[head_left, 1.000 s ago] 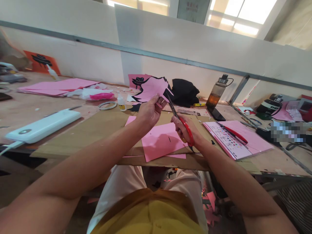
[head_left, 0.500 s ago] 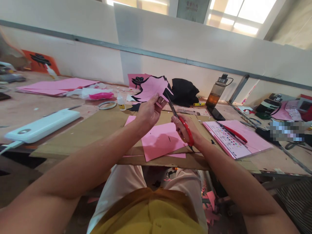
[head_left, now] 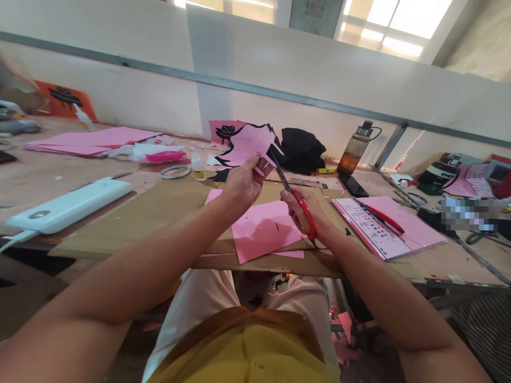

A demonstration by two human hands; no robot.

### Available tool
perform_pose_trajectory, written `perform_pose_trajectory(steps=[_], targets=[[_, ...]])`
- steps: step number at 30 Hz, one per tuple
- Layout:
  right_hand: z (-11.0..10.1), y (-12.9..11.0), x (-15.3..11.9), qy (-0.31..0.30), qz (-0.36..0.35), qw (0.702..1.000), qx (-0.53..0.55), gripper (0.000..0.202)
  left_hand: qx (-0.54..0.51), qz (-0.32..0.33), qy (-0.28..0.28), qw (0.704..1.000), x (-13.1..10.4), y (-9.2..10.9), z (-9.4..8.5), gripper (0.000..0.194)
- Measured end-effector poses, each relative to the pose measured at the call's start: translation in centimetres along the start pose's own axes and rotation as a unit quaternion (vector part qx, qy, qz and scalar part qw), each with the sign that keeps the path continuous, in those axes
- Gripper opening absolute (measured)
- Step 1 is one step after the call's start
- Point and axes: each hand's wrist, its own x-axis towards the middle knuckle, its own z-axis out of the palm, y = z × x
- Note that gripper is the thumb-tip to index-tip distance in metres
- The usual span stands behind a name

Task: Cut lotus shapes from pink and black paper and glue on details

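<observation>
My left hand (head_left: 245, 183) pinches the lower edge of a pink paper cutout with black backing (head_left: 252, 144), holding it up over the table. The cutout has curved, pointed edges. In my right hand (head_left: 301, 207) are red-handled scissors (head_left: 310, 221), their blades pointing up and left to the cutout's black right edge. Whether the blades are fully closed I cannot make out. Beneath both hands a pink paper sheet (head_left: 265, 231) lies on brown cardboard (head_left: 147, 213), with small black scraps on it.
On the left lie a white boxy device (head_left: 72, 205), a tape ring (head_left: 174, 172) and pink sheets (head_left: 91, 141). A glue bottle (head_left: 198, 166) stands behind my left hand. Rightward are a black cloth bundle (head_left: 303, 149), a drink bottle (head_left: 354, 149), a phone (head_left: 353, 185) and a red-handled tool (head_left: 383, 217).
</observation>
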Motion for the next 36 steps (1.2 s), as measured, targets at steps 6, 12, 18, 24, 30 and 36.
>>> perform_pose_trajectory(steps=[6,12,18,24,30,36], targets=[[-0.1,-0.5,-0.2,0.008,0.006,1.0,-0.021,0.045,0.009,-0.003,-0.006,1.0,0.2,0.1,-0.2,0.03],[-0.8,-0.6,-0.1,-0.009,0.011,1.0,-0.028,0.047,0.028,-0.031,0.015,0.999,-0.3,0.9,0.5,0.021],[-1.0,-0.4,-0.1,-0.023,0.006,0.999,-0.022,0.043,0.044,-0.044,0.006,0.998,-0.2,1.1,0.4,0.031],[-1.0,-0.3,-0.2,-0.026,0.005,0.999,-0.019,0.043,0.059,-0.031,-0.012,0.998,0.1,0.8,-0.1,0.032],[-1.2,-0.1,0.0,-0.028,-0.012,0.999,-0.042,0.044,0.07,-0.031,-0.019,0.997,0.2,0.8,-0.2,0.03],[-1.2,-0.2,0.0,-0.027,-0.019,0.998,-0.05,0.047,0.08,-0.043,-0.02,0.996,1.1,0.9,-0.9,0.019]])
